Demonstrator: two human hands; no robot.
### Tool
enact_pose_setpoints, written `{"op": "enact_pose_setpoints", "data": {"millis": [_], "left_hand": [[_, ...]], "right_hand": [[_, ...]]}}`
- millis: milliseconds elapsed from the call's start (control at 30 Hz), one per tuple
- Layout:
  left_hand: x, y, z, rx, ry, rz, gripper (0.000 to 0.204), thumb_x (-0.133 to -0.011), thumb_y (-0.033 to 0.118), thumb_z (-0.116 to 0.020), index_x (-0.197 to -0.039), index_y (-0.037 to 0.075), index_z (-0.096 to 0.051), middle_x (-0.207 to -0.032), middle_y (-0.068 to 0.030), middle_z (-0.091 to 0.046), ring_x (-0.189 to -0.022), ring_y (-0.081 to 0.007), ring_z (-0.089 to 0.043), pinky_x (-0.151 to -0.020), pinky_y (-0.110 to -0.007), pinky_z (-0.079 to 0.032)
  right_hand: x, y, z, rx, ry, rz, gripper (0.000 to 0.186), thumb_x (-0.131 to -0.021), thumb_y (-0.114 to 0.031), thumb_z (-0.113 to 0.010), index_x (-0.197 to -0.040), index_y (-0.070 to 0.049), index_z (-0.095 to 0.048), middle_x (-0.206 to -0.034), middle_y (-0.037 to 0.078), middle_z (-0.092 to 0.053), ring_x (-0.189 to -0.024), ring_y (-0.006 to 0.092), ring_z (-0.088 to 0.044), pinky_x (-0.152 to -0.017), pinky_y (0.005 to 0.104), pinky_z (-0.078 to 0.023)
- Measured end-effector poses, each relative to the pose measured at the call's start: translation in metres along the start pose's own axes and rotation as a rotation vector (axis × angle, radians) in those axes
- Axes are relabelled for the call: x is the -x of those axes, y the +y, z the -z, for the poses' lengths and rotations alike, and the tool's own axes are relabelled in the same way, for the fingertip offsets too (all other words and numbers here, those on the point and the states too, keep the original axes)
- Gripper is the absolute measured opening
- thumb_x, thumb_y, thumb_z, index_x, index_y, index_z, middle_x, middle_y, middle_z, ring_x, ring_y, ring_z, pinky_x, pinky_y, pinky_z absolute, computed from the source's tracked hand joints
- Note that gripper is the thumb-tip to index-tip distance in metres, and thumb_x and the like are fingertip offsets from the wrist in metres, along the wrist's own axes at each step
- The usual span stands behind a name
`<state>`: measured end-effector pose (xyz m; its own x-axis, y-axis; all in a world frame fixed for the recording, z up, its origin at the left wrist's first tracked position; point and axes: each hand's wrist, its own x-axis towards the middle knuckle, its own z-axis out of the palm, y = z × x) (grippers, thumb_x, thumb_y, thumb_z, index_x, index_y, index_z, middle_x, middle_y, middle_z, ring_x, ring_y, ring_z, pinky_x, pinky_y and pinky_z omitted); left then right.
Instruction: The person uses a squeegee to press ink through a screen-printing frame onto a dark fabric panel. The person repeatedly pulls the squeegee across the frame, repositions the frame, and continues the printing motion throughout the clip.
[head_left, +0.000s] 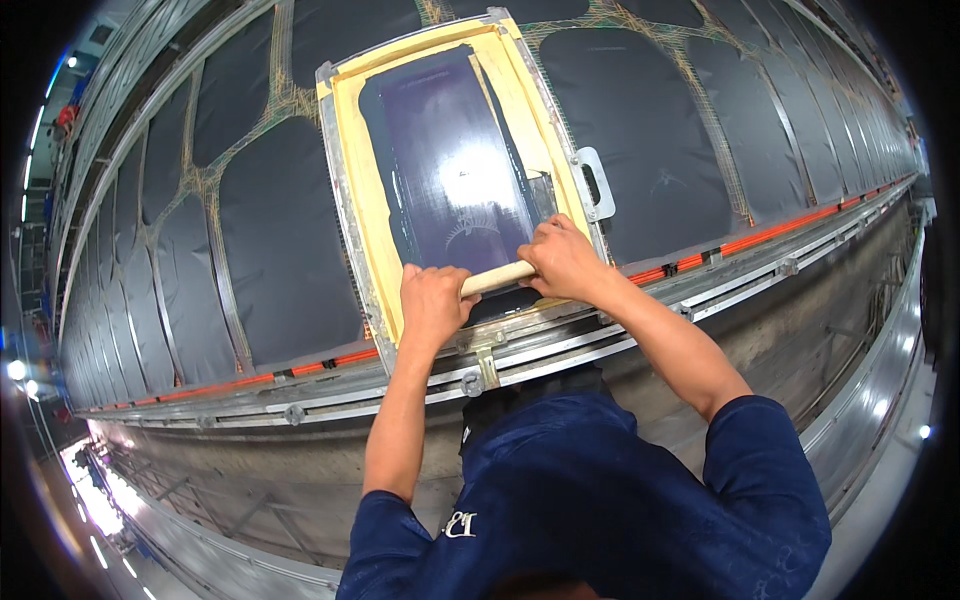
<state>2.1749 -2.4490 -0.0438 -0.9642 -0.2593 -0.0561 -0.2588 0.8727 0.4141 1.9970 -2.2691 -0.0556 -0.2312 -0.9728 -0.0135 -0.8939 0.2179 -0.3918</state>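
Note:
Both hands grip a squeegee by its pale, bar-shaped handle (497,278) near the close end of a printing screen. My left hand (434,303) is closed around the handle's left end. At the right end, my right hand (563,258) is wrapped around it, fingers curled. The blade under the hands is mostly hidden. The screen frame (342,200) is rectangular, with yellow tape along its inner border. Glossy dark purple ink or mesh (430,150) fills its middle and reflects a bright light. A small grey strip (541,194) lies just beyond my right hand.
Dark fabric panels (630,130) with coloured line patterns cover the long table on both sides. A white handle (595,184) juts from the frame's right side. An orange strip (770,236) and metal rails (540,363) run along the near edge.

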Motion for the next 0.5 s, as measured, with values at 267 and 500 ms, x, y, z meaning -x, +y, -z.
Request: {"op": "enact_pose_setpoints", "data": {"millis": [267,500], "left_hand": [[-0.161,-0.086,0.057,-0.074,0.048,-0.047,0.026,-0.07,0.028,-0.088,-0.089,0.012,-0.079,-0.075,-0.0106,-0.072,-0.075,-0.0332,-0.068,-0.077,-0.045,-0.045],[-0.349,-0.165,0.106,-0.196,0.071,0.002,0.04,-0.069,0.034,-0.09,-0.103,0.015,-0.081,-0.089,-0.0168,-0.076,-0.091,-0.0356,-0.073,-0.088,-0.048,-0.054]], "right_hand": [[-0.162,0.085,0.045,0.084,-0.015,-0.009,0.028,-0.073,-0.033,-0.084,-0.088,-0.011,-0.075,-0.07,0.013,-0.07,-0.074,0.0337,-0.07,-0.078,0.0464,-0.049],[-0.343,0.191,0.103,0.026,-0.054,-0.09,0.035,-0.074,-0.036,-0.087,-0.093,-0.009,-0.077,-0.085,0.018,-0.075,-0.086,0.0377,-0.074,-0.08,0.0475,-0.057]]}}
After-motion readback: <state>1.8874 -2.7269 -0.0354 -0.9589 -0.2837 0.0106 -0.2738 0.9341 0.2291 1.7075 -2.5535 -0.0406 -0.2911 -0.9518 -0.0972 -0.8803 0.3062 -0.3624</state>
